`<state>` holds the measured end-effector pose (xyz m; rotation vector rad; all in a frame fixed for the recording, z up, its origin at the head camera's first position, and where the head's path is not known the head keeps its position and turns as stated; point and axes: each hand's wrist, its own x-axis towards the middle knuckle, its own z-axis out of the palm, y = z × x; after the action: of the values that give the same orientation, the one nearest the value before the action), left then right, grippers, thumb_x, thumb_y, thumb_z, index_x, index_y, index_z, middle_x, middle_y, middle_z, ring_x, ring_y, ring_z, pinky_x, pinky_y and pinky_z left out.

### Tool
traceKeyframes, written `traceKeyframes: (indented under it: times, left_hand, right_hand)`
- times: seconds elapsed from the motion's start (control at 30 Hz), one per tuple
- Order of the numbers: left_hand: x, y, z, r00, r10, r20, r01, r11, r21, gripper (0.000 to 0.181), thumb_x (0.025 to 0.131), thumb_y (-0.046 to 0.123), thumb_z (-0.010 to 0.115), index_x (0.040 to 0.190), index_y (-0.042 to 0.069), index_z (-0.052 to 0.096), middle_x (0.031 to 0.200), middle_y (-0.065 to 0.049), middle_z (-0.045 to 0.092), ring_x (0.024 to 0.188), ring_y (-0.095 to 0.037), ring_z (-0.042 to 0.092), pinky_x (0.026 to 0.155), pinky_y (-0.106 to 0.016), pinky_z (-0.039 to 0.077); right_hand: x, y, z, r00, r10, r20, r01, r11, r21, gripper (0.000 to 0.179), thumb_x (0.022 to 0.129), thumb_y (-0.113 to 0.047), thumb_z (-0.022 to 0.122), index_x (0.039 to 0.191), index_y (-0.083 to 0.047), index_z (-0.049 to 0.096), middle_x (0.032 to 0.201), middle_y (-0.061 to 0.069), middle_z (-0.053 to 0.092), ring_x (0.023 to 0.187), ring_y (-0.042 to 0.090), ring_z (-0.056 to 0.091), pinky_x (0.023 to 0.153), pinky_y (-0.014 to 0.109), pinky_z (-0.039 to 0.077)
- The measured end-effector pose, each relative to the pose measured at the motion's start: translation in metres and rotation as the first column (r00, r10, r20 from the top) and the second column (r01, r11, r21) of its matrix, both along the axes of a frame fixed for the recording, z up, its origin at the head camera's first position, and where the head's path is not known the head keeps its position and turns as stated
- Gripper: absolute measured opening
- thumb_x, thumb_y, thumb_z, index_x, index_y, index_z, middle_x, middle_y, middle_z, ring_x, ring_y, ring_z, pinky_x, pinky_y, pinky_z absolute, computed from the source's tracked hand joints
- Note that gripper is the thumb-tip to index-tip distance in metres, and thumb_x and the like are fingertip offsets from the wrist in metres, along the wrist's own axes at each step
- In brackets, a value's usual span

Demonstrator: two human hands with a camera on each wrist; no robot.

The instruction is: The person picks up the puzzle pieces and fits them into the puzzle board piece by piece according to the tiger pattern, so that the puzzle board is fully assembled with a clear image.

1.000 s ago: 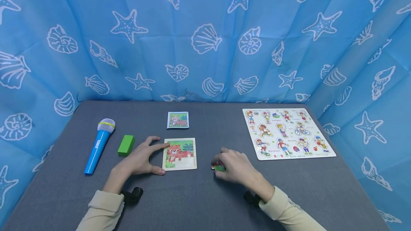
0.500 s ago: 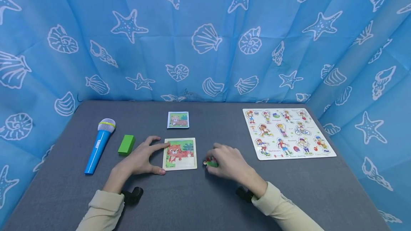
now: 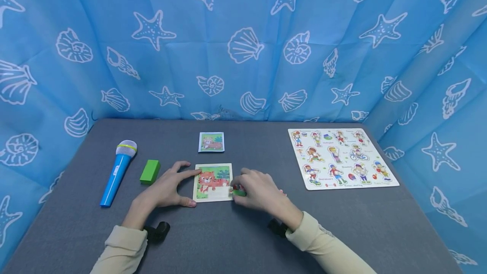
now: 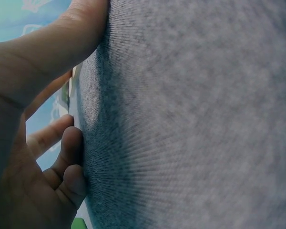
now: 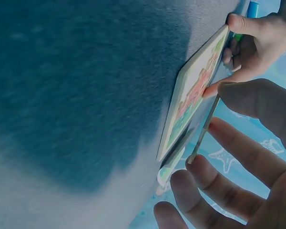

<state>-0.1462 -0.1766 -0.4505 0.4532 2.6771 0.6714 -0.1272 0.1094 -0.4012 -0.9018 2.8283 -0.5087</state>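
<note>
A square tiger jigsaw puzzle (image 3: 212, 181) lies in a pale frame, with a bare patch at its lower right. My left hand (image 3: 167, 187) rests at its left side, fingers spread, index fingertip on the upper left edge and thumb at the lower left corner. My right hand (image 3: 258, 189) is at the right edge of the frame. It pinches a puzzle piece (image 3: 238, 193) with green on it, largely covered by the fingers. In the right wrist view the thin puzzle piece (image 5: 204, 129) stands edge-on between thumb and fingertips, close to the puzzle frame (image 5: 178, 90).
Behind the puzzle lies a small picture card (image 3: 211, 142). A green block (image 3: 150, 172) and a blue toy microphone (image 3: 119, 172) are on the left. A white board of sports figures (image 3: 342, 160) lies at the back right. A small pink bit (image 3: 282, 191) peeks out behind my right wrist.
My right hand has slid left with the puzzle piece, up to the right edge of the frame. A pink bit has come into view behind that wrist. The left hand stays put.
</note>
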Motion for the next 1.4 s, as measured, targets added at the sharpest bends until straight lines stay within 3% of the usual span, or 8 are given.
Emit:
traceKeyframes:
  times: [0.47, 0.83, 1.17, 1.4]
  left_hand:
    - [0.001, 0.0, 0.001, 1.0, -0.004, -0.002, 0.005, 1.0, 0.011, 0.095, 0.073, 0.052, 0.089, 0.154, 0.025, 0.048, 0.161, -0.019, 0.03, 0.144, -0.05, 0.037, 0.11, -0.07, 0.036]
    - [0.002, -0.001, 0.002, 1.0, -0.018, -0.016, 0.018, 0.999, 0.026, 0.094, 0.073, 0.052, 0.089, 0.153, 0.024, 0.049, 0.16, -0.02, 0.032, 0.143, -0.05, 0.039, 0.109, -0.07, 0.037]
    - [0.003, -0.001, 0.003, 1.0, -0.017, -0.012, 0.017, 1.0, 0.026, 0.095, 0.072, 0.052, 0.089, 0.153, 0.024, 0.048, 0.16, -0.02, 0.031, 0.143, -0.051, 0.038, 0.109, -0.071, 0.037]
    - [0.002, -0.001, 0.003, 1.0, -0.019, -0.013, 0.02, 0.999, 0.027, 0.095, 0.072, 0.052, 0.089, 0.153, 0.024, 0.048, 0.16, -0.02, 0.031, 0.143, -0.051, 0.038, 0.11, -0.071, 0.037]
  right_hand:
    - [-0.014, -0.035, 0.0, 1.0, 0.018, 0.022, -0.019, 0.998, 0.064, 0.028, 0.09, -0.029, 0.076, 0.116, -0.017, 0.077, 0.084, 0.0, 0.059, 0.063, 0.01, 0.042, 0.048, 0.022, 0.026]
    - [-0.015, -0.059, -0.012, 0.999, 0.033, 0.032, -0.036, 0.993, 0.109, 0.027, 0.091, -0.034, 0.077, 0.114, -0.021, 0.078, 0.084, -0.004, 0.059, 0.065, 0.008, 0.042, 0.049, 0.023, 0.03]
    - [-0.015, -0.064, -0.02, 0.999, 0.019, 0.028, -0.023, 0.992, 0.121, 0.023, 0.092, -0.032, 0.077, 0.112, -0.023, 0.078, 0.086, -0.004, 0.062, 0.066, 0.009, 0.044, 0.048, 0.023, 0.032]
    - [-0.014, -0.064, -0.02, 0.999, 0.035, 0.031, -0.038, 0.994, 0.103, 0.02, 0.093, -0.03, 0.076, 0.112, -0.022, 0.078, 0.098, -0.003, 0.069, 0.071, 0.006, 0.049, 0.052, 0.023, 0.037]
